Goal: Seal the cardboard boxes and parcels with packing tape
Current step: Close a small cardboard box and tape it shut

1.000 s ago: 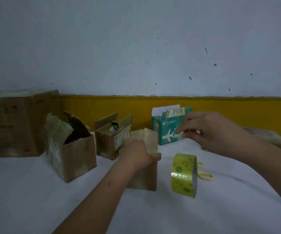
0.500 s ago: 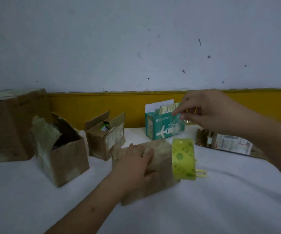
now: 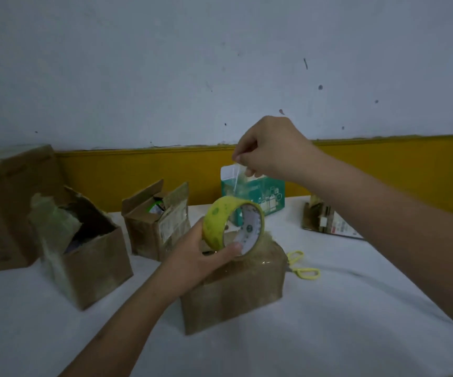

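left hand (image 3: 199,258): curled round the tape roll, with one fingertip lying across the roll's inner rim and the palm against its outer band.
tape roll (image 3: 216,221): a wide ring, glossy yellow-green with darker green spots, around a white printed core. it is held tilted just above the top of the middle box, its open side facing right.
right hand (image 3: 273,148): raised above the roll with fingers bunched, thumb and forefinger pinching the free end of the tape.
tape strip (image 3: 236,178): clear and thin, a narrow shiny band running down from the right hand's pinch towards the roll.
middle box (image 3: 236,292): plain brown cardboard, blocky and closed, with a scuffed, dull surface and a wrinkled sheen of clear tape on its top right edge. it stands on the cloth directly under the roll.
scissors (image 3: 304,269): yellow loop handles, lying flat just right of the middle box; the blades are hidden behind it.
torn box (image 3: 89,268): brown, with ragged upper flaps standing open, to the left.
small open box (image 3: 157,227): worn cardboard with its flaps up, behind, carrying a pale label on its side.
large box (image 3: 7,202): tall brown cardboard at the far left.
teal carton (image 3: 266,197): printed card, by the wall.
flat parcel (image 3: 328,221): low, labelled, at the right.
table cloth (image 3: 342,336): white, smooth, softly creased.
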Motion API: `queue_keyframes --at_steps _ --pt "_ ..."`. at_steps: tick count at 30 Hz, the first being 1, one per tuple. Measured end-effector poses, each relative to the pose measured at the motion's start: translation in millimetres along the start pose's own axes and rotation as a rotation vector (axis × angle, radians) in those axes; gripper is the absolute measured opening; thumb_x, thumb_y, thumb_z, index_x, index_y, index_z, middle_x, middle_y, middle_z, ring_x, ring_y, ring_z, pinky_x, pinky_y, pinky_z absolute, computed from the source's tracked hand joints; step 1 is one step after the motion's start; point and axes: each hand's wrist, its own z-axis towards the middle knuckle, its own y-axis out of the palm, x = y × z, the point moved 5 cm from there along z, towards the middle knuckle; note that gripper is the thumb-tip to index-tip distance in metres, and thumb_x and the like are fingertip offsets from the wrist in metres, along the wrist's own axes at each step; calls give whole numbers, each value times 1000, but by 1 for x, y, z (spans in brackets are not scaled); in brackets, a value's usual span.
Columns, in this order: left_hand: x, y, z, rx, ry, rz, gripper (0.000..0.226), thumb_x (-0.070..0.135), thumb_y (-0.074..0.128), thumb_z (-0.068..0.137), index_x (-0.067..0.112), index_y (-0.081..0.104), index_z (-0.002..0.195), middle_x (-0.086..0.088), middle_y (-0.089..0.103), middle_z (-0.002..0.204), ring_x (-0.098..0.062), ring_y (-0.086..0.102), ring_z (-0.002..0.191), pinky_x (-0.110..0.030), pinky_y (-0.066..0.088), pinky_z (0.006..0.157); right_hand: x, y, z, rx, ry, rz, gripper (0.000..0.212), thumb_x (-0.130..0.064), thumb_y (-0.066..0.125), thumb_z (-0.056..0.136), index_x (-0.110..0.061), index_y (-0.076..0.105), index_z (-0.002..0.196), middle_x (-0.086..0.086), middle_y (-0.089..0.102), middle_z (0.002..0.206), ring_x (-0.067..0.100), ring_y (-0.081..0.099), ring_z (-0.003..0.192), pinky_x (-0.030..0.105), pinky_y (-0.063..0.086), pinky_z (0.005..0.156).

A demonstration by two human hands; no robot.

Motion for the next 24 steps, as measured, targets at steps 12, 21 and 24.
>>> queue_keyframes --at_steps 12,21,24 --pt "-23 -2 20 160 -226 -178 26 26 73 74 22 65 98 -4 73 88 -27 68 89 -54 53 87 149 93 -41 -25 530 633 15 -8 70 89 0 74 101 19 74 93 16 63 69 21 50 58" --pt "-8 -6 20 330 75 -154 45 -5 67 84 35 67 104 26 68 99 10 62 93 -7 49 74 172 105 -48 -19 505 620 11 -6 68 91 -3 76 97 9 69 66 12 59 58 20 47 55" --pt "-9 -12 22 341 80 -93 43 -2 68 84 33 66 109 32 66 100 9 61 97 -9 50 77 174 114 -53 -11 534 647 9 -5 67 91 -5 76 92 12 71 74 12 58 57 23 47 56"
